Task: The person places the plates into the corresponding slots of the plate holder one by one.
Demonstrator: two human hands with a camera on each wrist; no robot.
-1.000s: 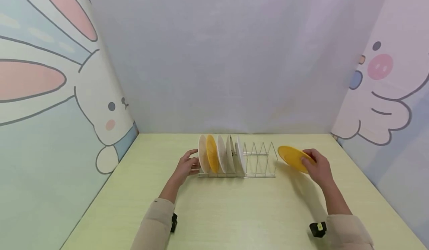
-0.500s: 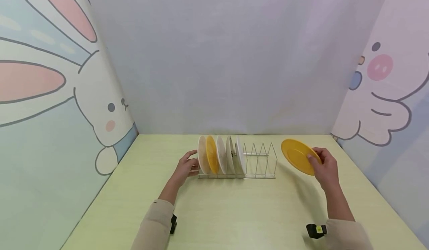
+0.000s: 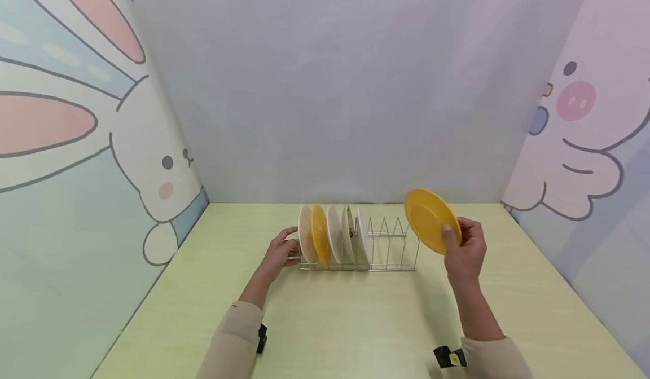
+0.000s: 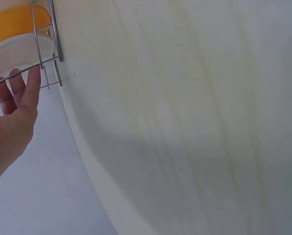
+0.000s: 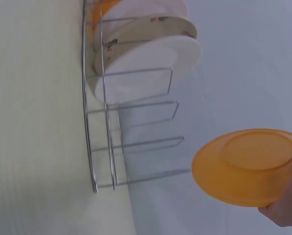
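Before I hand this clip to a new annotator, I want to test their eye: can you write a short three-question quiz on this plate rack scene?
1. True or false: the right hand holds a round yellow plastic plate in the air, clear of the silver wire dish rack.
2. How many plates stand in the rack: A three, B five, C seven?
3. Fill in: the left hand rests at the rack's ___ end, by the outermost white plate.

Key
1. True; it is tilted, above the rack's empty slots.
2. B; four white, one yellow.
3. Left.

bright, soft, even light; faint shadows
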